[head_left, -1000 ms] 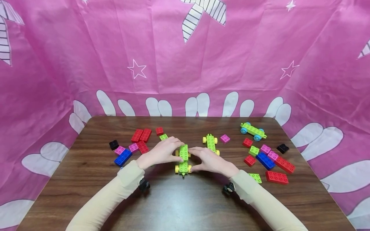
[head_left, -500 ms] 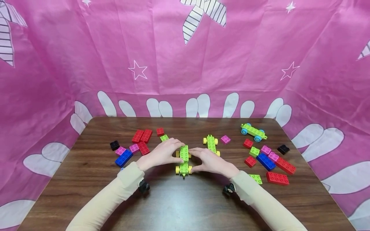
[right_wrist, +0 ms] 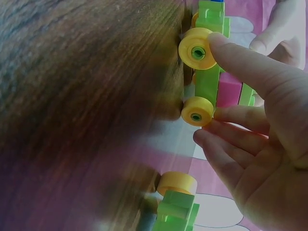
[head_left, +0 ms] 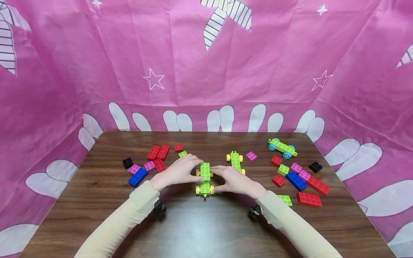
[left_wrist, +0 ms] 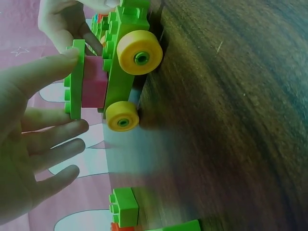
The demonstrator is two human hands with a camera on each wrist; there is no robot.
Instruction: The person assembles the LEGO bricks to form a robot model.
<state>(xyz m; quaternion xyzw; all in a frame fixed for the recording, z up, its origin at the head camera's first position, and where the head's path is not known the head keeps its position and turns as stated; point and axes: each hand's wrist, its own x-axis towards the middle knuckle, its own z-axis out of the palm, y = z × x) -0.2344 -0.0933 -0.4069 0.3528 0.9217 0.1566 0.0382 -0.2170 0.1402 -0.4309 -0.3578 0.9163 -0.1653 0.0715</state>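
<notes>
A lime-green toy car base [head_left: 205, 190] with yellow wheels stands on the table in front of me. On it sits a pink brick [left_wrist: 94, 85], topped by a thin lime-green building plate [head_left: 204, 171]. My left hand [head_left: 182, 170] pinches that plate at its two ends between thumb and index finger; the other fingers are spread. My right hand [head_left: 237, 181] holds the car base from the right, its thumb at one yellow wheel [right_wrist: 197, 49] and fingers at the other wheel [right_wrist: 197, 111]. From the head view the pink brick is hidden under the plate.
A second yellow-wheeled base [head_left: 235, 160] stands behind my right hand. A blue-wheeled base [head_left: 282, 147] is at the back right. Loose bricks lie both sides, including blue bricks [head_left: 138, 177], red bricks [head_left: 309, 199] and a black brick [head_left: 315, 166]. A pink curtain [head_left: 206, 82] encloses the table.
</notes>
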